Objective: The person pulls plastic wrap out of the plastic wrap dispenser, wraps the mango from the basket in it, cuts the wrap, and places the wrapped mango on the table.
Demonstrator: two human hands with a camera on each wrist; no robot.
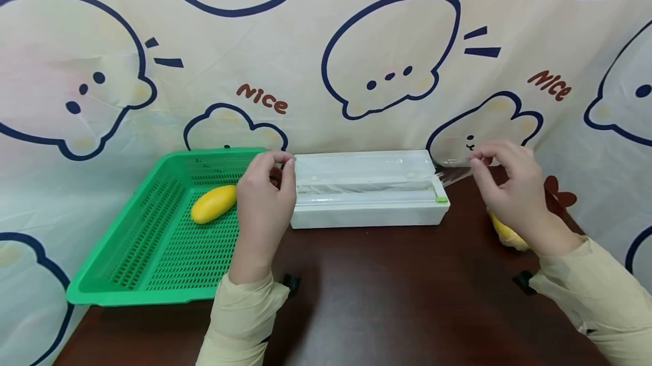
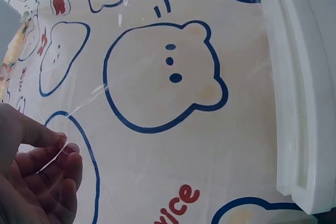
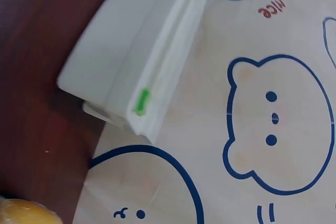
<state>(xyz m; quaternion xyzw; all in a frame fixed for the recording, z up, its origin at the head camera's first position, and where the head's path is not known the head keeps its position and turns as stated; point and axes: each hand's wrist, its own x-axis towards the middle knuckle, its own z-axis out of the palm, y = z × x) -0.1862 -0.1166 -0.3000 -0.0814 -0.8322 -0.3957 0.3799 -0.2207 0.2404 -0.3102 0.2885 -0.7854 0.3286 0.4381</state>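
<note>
A white cling film dispenser box [image 1: 367,216] stands at the back of the brown table, with a green slider [image 1: 441,199] at its right end. At its left end my left hand [image 1: 266,202] pinches a thin edge of clear cling film [image 2: 86,100], seen between thumb and forefinger in the left wrist view. Beyond the box's right end my right hand [image 1: 511,190] pinches the film's other side, where a gathered strip of it shows by the fingers. The right wrist view takes in the dispenser's slider end, but not the hand.
Left of the box sits a green perforated basket [image 1: 148,295] holding a smooth yellow oblong fruit [image 1: 214,204]. A yellow item in clear wrap [image 1: 509,236] lies under my right forearm, partly hidden. A cartoon-printed sheet [image 1: 305,66] hangs right behind the table.
</note>
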